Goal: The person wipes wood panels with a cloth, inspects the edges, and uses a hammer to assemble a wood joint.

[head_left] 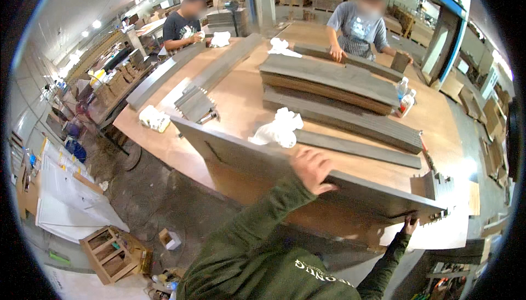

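Note:
A long grey-brown board (246,163) stands on its edge along the near side of the worktable, its broad face turned toward me. Over its top edge, near the middle, my left hand (313,169) is closed, fingers on the far side and thumb on the near side. My right hand (409,224) grips the board low down by its right end; its fingers show only in part. Just behind the board lie a crumpled white cloth (278,128) and a narrow grey slat (356,149).
Stacked grey boards (329,81) fill the middle of the wooden table (235,89). Bottles (405,100) stand at its right, small grey pieces (195,104) at left. Two co-workers stand across, one with a hand (337,53) on a board. A wooden frame (109,253) lies on the floor.

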`<state>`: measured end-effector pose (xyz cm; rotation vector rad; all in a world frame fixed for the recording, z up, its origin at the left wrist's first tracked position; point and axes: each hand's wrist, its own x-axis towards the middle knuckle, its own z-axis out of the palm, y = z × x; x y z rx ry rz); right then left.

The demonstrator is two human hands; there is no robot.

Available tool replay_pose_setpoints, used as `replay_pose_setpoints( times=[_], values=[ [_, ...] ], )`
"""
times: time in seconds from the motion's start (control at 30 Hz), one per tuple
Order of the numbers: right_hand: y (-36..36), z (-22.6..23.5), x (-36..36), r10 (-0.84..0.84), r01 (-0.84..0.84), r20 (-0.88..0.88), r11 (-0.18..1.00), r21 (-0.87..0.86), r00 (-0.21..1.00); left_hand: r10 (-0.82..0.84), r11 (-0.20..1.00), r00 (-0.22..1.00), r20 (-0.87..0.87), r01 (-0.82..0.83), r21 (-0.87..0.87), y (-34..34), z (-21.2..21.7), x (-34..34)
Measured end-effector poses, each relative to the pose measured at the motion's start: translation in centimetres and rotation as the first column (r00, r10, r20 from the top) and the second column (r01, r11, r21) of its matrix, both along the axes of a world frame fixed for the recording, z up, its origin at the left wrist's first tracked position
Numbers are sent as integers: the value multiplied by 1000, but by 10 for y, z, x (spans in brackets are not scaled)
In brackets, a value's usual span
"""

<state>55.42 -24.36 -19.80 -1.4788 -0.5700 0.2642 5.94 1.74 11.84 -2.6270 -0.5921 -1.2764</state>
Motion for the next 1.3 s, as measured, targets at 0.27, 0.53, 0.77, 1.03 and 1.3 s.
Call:
replay_pose_setpoints(
  times=[0.27,0.53,0.77,1.03,1.3],
  values=[
    [-40,8,-11,54,-54,32,999,2,998,505,862,746,434,-416,-289,58,-25,-159],
    [8,51,-46,-96,281,-442,883,376,892,699,715,555,450,-546,-436,149,-142,-226],
    [3,47,-45,-169,304,-388,898,318,906,763,645,512,394,-565,-514,131,-119,-191],
    [-12,43,-49,-243,358,-386,897,261,890,637,766,526,563,-515,-384,135,-130,-187],
    [-13,37,-56,-258,361,-372,900,242,892,541,839,334,772,-143,-525,136,-130,-213]
  ],
)
